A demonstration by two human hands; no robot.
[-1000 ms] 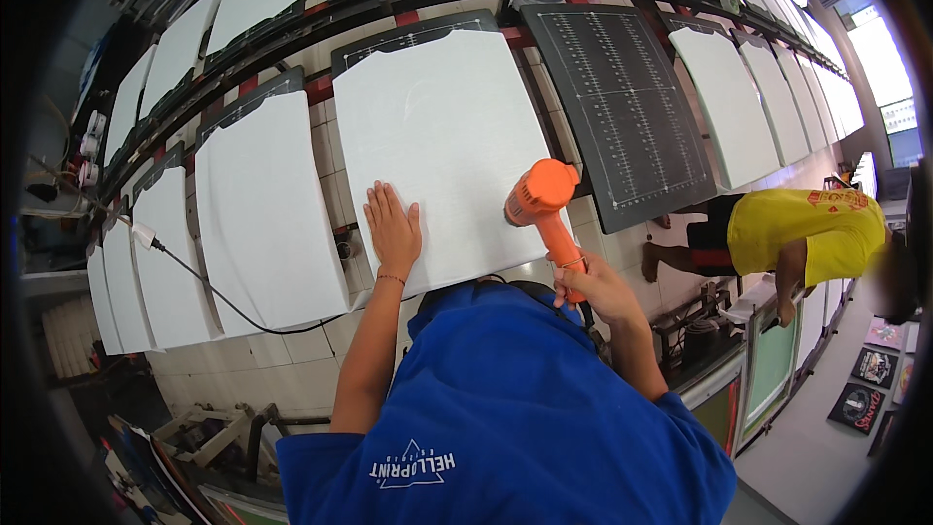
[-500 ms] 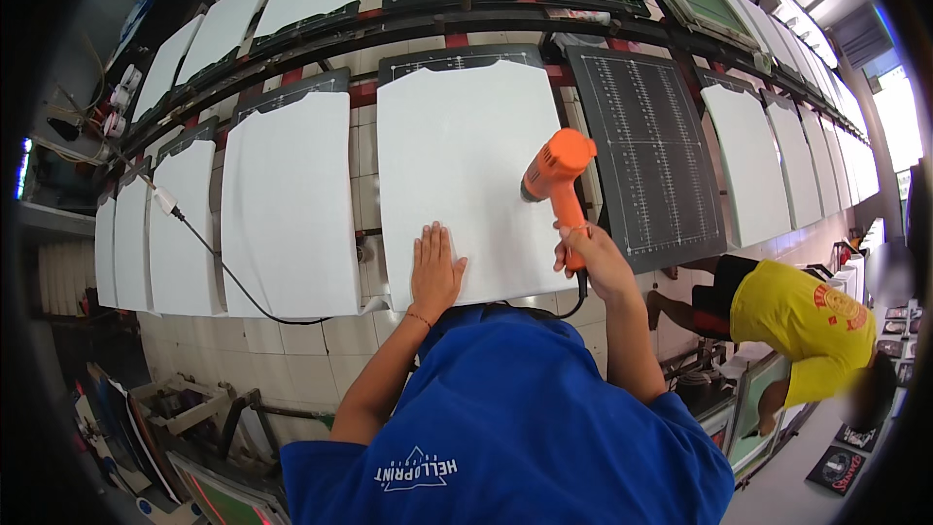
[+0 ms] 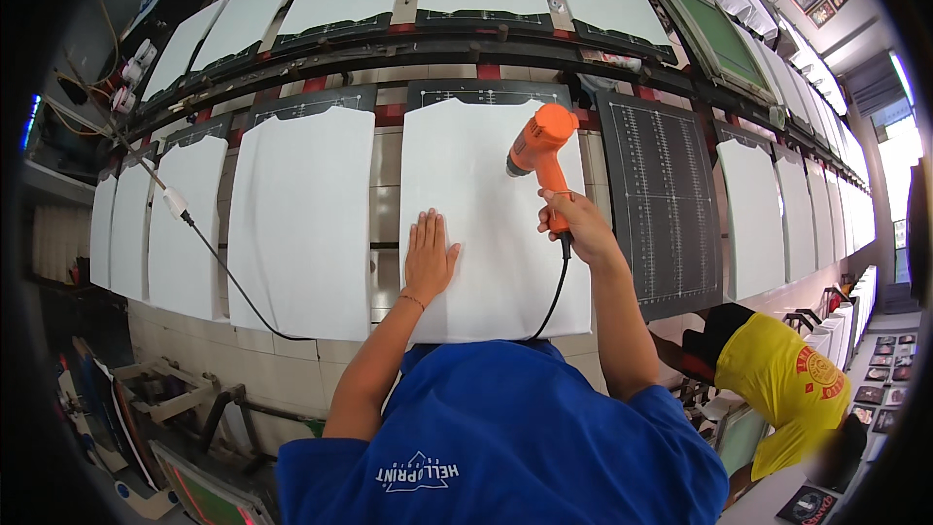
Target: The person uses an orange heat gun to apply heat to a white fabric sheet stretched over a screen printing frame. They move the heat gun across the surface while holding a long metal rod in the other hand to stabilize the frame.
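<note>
An orange heat gun is gripped by its handle in my right hand, its dark nozzle tipped down and left over a white cloth panel. The panel covers a dark board with pale ruler marks along its far edge. I cannot tell how high the nozzle is above the cloth. On the panel's left part my left hand lies flat, fingers stretched out, holding nothing. From the handle's base a black cord drops to the near edge of the panel.
A bare black marked board is beside the panel on the right. More white-covered boards line both rows. A power cord with a white connector hangs at left. At lower right stands a person in a yellow shirt.
My right hand has moved the heat gun farther from me and slightly left over the panel. My left hand stays flat on the cloth. The view has shifted, and the person in yellow has leaned slightly.
</note>
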